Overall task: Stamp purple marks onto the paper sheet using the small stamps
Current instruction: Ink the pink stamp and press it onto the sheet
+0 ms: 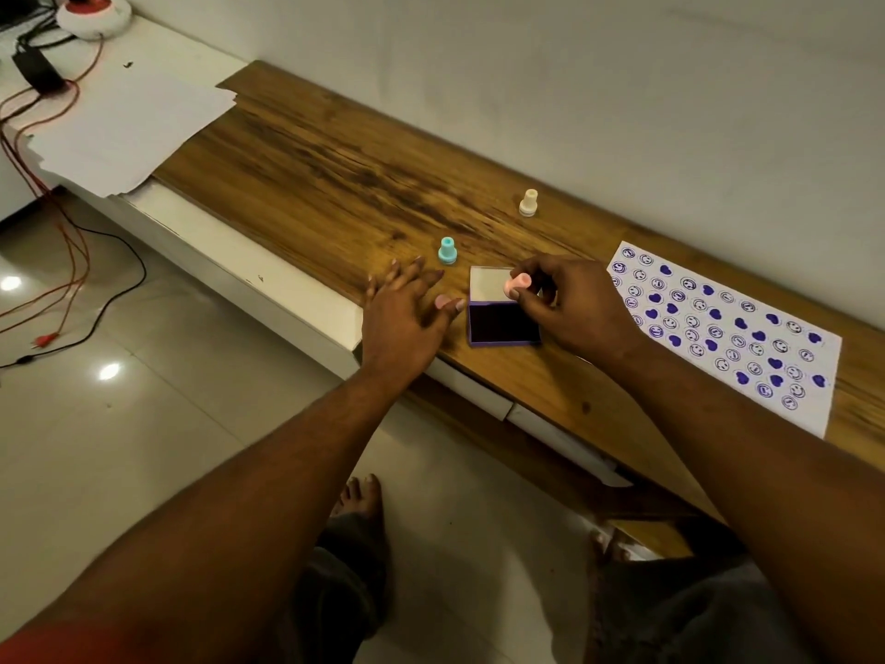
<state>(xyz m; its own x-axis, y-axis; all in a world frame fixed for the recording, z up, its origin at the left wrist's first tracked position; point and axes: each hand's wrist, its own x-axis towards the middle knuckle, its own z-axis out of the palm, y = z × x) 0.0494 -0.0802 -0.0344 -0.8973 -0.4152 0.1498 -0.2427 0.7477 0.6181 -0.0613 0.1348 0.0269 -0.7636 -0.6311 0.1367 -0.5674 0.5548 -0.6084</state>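
My right hand pinches a small pink stamp just above the open purple ink pad, whose lid stands tilted up behind it. My left hand rests flat with fingers spread on the wooden bench, left of the pad and touching nothing else. A teal stamp stands upright just beyond its fingertips. A cream stamp stands farther back. The paper sheet, covered with several purple hearts and smiley marks, lies to the right of my right hand.
The wooden bench top runs along a white wall. A stack of blank white sheets lies at its far left end. Cables and a white round device sit beyond; tiled floor and my feet are below.
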